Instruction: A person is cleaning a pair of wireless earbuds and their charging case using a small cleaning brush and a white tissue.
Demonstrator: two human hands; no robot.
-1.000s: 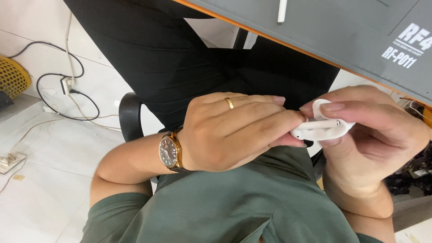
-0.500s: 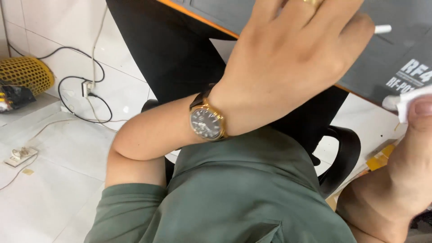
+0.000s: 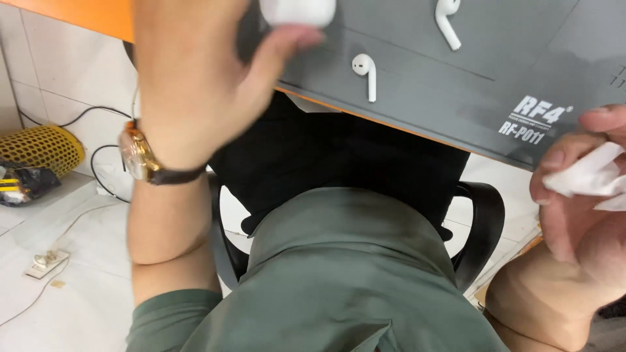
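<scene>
My left hand is raised over the edge of a grey work mat and holds a small white case at its fingertips, at the top of the view. A watch with a gold rim sits on that wrist. Two white earbuds lie on the mat: one just right of my left hand, another farther back. My right hand, at the right edge, is closed around a crumpled white tissue.
The mat lies on an orange-edged table. Below are my green shirt, dark trousers and a black chair. On the tiled floor to the left are a yellow mesh basket, cables and a power strip.
My left hand rose from my lap up to the mat, carrying the white case. My right hand moved apart to the right, keeping the tissue. The view tilted up and shows the earbuds.
</scene>
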